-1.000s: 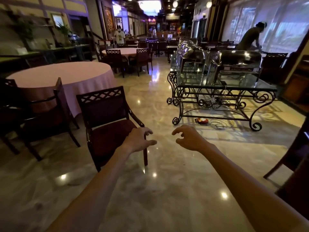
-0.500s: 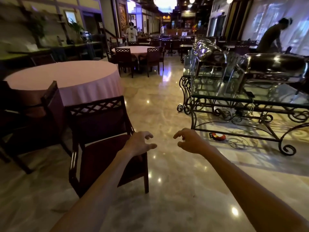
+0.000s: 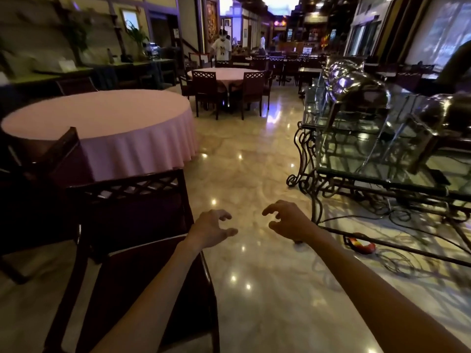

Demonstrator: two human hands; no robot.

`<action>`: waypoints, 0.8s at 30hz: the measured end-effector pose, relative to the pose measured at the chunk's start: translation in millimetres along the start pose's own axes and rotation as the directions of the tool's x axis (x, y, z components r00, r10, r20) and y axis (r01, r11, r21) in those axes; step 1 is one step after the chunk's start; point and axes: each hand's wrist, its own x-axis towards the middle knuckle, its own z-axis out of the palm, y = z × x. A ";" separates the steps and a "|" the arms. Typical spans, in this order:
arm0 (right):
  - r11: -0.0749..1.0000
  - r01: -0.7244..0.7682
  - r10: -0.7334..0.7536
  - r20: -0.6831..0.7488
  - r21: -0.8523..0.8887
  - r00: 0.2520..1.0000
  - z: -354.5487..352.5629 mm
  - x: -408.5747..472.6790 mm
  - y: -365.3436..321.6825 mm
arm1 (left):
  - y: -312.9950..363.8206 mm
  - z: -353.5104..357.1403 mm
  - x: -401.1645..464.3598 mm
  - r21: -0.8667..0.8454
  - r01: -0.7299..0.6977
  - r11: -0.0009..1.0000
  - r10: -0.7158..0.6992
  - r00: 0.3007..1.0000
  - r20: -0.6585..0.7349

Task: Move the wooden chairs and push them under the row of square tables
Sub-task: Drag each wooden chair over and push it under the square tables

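Head view: wooden chair (image 3: pixel 142 225) at lower left, ungripped; left hand (image 3: pixel 212 229) and right hand (image 3: pixel 288 221) loosely curled, holding nothing. Moving and tucking apparently remain.

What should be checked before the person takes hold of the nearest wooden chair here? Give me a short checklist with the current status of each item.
1. Both hands free: ok. Left hand and right hand hold nothing, fingers loosely curled.
2. Contact with the nearest chair: not ok. The left hand hovers over its right side; no grip shows.
3. Floor path ahead: ok. The marble floor between the round table and the glass buffet table is open.
4. Trip hazards: not ok. Cables lie on the floor to the right.
5. Square tables located: cannot tell. Dark tables far back are too indistinct.
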 end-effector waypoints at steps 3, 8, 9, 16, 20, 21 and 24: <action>1.000 0.013 -0.013 0.048 0.013 0.999 -2.8 76.0 21.1 | -9.7 -3.6 71.8 -0.026 0.040 0.999 -0.041 0.999 -0.027; 0.998 0.059 -0.061 0.095 0.015 0.994 -14.1 193.2 40.2 | -17.3 -21.0 174.3 -0.054 0.129 0.990 -0.133 0.989 -0.064; 0.997 0.072 -0.074 0.104 0.020 0.992 -16.6 214.3 41.9 | -19.2 -25.0 191.6 -0.058 0.141 0.988 -0.145 0.987 -0.072; 0.979 0.199 -0.203 0.187 0.043 0.961 -10.0 374.1 46.9 | -60.8 -52.4 302.8 -0.086 0.264 0.961 -0.275 0.947 -0.166; 0.943 0.331 -0.326 0.262 0.027 0.908 0.3 482.4 41.8 | -95.6 -67.7 364.2 -0.158 0.383 0.910 -0.413 0.871 -0.265; 0.933 0.359 -0.351 0.282 0.025 0.893 2.0 504.4 39.0 | -102.0 -70.5 375.9 -0.176 0.420 0.891 -0.454 0.843 -0.289; 0.888 0.460 -0.436 0.364 0.022 0.823 9.0 581.3 26.0 | -119.2 -83.2 408.8 -0.259 0.535 0.804 -0.594 0.707 -0.385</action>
